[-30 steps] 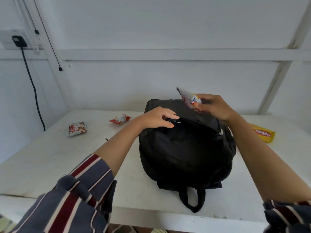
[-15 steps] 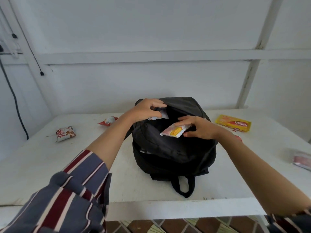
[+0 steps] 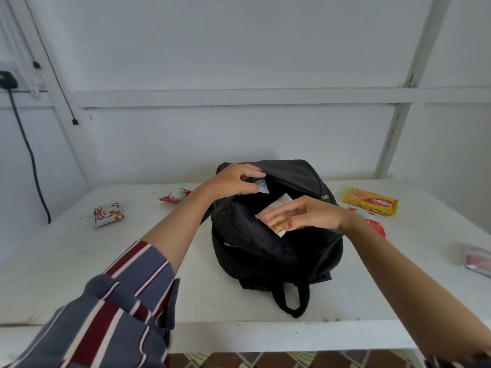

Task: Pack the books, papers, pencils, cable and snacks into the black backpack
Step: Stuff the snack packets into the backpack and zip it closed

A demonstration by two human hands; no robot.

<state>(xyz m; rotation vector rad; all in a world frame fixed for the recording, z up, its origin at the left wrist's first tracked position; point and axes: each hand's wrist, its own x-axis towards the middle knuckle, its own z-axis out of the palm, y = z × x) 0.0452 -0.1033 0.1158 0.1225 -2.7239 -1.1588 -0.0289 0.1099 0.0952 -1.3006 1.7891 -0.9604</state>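
- Black backpack (image 3: 276, 251) lies flat in the middle of the white desk (image 3: 79, 274), with its strap loop at the near edge.
- The right hand (image 3: 305, 217) holds a small pink and yellow snack packet (image 3: 276, 212) in its fingers, right over the open top of the bag.
- The left hand (image 3: 235, 181) pinches the edge of the bag's opening, with a white packet (image 3: 261, 185) at its fingertips.
- A yellow biscuit pack (image 3: 370, 204) and a red packet (image 3: 374, 224) lie on the right.
- Two more snack packs (image 3: 109, 213) lie on the far left.
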